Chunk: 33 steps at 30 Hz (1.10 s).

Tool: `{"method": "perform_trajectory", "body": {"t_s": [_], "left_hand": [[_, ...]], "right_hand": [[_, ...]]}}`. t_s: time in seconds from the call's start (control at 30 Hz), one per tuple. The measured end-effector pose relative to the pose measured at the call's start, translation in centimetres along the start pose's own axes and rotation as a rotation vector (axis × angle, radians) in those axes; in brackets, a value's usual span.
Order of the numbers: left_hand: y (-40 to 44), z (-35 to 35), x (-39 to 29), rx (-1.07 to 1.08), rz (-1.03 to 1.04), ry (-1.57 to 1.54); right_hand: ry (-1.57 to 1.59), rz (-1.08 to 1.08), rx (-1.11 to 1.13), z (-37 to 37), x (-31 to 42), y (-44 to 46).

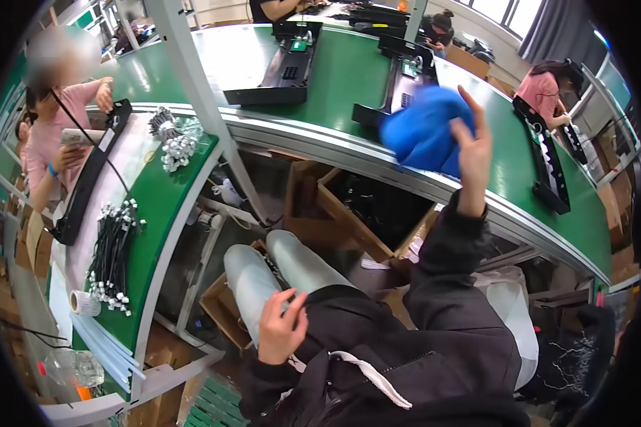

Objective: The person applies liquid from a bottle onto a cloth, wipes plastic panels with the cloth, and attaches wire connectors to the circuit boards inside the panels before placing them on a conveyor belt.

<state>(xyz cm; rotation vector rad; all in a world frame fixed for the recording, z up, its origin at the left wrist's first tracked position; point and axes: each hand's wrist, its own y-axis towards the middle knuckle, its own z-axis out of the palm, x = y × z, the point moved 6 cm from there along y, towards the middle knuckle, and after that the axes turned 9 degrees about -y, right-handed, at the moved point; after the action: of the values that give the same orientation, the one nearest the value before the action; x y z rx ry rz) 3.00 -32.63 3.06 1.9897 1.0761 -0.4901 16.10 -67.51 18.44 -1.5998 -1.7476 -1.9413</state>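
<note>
My right hand [473, 153] is raised at arm's length over the near edge of the green conveyor. It grips a bunched blue cloth [427, 132], smeared by motion, with one finger pointing up. Behind the cloth lies a long black housing [395, 89] with a green circuit board in it. My left hand [281, 327] is held above my lap, near my thigh, with its fingers loosely bent and apart. I see nothing held in it.
Another black housing [290, 71] lies on the conveyor [342, 64]. On the left bench are bundled black cables [114, 249], white connectors [178, 149] and a tape roll [85, 303]. A metal post [199, 92] and cardboard boxes [356, 220] are close by. Co-workers surround the line.
</note>
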Motion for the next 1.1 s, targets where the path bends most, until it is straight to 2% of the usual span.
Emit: {"method": "perform_trajectory", "body": {"t_s": [0.07, 0.13, 0.17, 0.2, 0.23, 0.3, 0.33, 0.37, 0.4, 0.43, 0.5, 0.53, 0.57, 0.63, 0.7, 0.8, 0.97, 1.03, 1.07, 1.1], "left_hand": [[-0.5, -0.5, 0.9, -0.023, -0.114, -0.073], [-0.6, -1.0, 1.5, -0.031, -0.124, -0.065], [-0.7, -1.3, 1.7, -0.036, -0.130, -0.057], [-0.6, -1.4, 1.8, -0.031, -0.158, -0.028], [-0.7, -1.5, 1.8, -0.026, -0.157, -0.018], [-0.5, -1.7, 1.6, -0.031, -0.152, 0.006], [-0.7, -1.7, 1.6, -0.043, -0.157, 0.014], [-0.8, -1.9, 1.5, -0.058, -0.162, 0.025], [-0.9, -2.1, 1.4, -0.072, -0.168, 0.037], [-1.1, -2.3, 1.3, -0.081, -0.174, 0.049], [-1.5, -2.9, 1.2, -0.102, -0.202, 0.072], [-1.7, -3.2, 1.3, -0.115, -0.214, 0.082], [-1.9, -3.4, 1.3, -0.119, -0.224, 0.077], [-2.3, -3.8, 1.7, -0.147, -0.245, 0.071], [-2.3, -4.0, 1.6, -0.152, -0.239, 0.075], [-1.9, -3.8, 1.3, -0.148, -0.191, 0.070], [-0.8, -3.7, -0.1, -0.178, -0.099, -0.042], [-0.1, -4.5, -1.5, -0.204, -0.058, -0.163], [0.1, -5.2, -2.4, -0.207, -0.044, -0.214], [0.2, -6.4, -3.3, -0.262, -0.034, -0.278]], "right_hand": [[-0.710, 0.090, -0.172, -4.7, -2.8, 3.2], [-1.117, -0.089, -0.201, -5.2, -8.1, 6.9], [-1.145, 0.015, -0.082, -4.8, -12.5, 9.0], [-1.155, 0.223, 0.074, -4.2, -16.9, 10.9], [-1.293, 0.308, 0.131, -3.6, -22.1, 12.6], [-1.280, 0.374, 0.203, -1.0, -22.0, 12.7], [-1.261, 0.313, 0.208, 0.0, -25.2, 13.9], [-1.240, 0.255, 0.216, 1.8, -24.6, 14.2], [-1.347, 0.284, 0.274, 2.9, -24.3, 14.1], [-1.351, 0.345, 0.270, 3.4, -26.3, 14.7], [-1.292, 0.330, 0.228, 3.2, -28.8, 15.8], [-1.213, 0.289, 0.244, 3.3, -28.0, 15.6], [-1.215, 0.025, 0.268, 3.6, -25.9, 15.3], [-1.218, 0.172, 0.092, 2.5, -23.3, 15.3], [-1.206, 0.185, 0.014, 1.3, -19.6, 14.9], [-1.248, -0.128, -0.094, -0.1, -9.1, 11.6], [-1.063, -0.672, -0.421, -2.4, 4.8, 3.2], [-0.997, -0.681, -0.360, -2.5, 7.4, 0.6], [-0.894, -0.816, -0.329, -2.1, 8.8, -0.7], [-0.861, -0.848, -0.294, -1.5, 9.7, -2.2]]}}
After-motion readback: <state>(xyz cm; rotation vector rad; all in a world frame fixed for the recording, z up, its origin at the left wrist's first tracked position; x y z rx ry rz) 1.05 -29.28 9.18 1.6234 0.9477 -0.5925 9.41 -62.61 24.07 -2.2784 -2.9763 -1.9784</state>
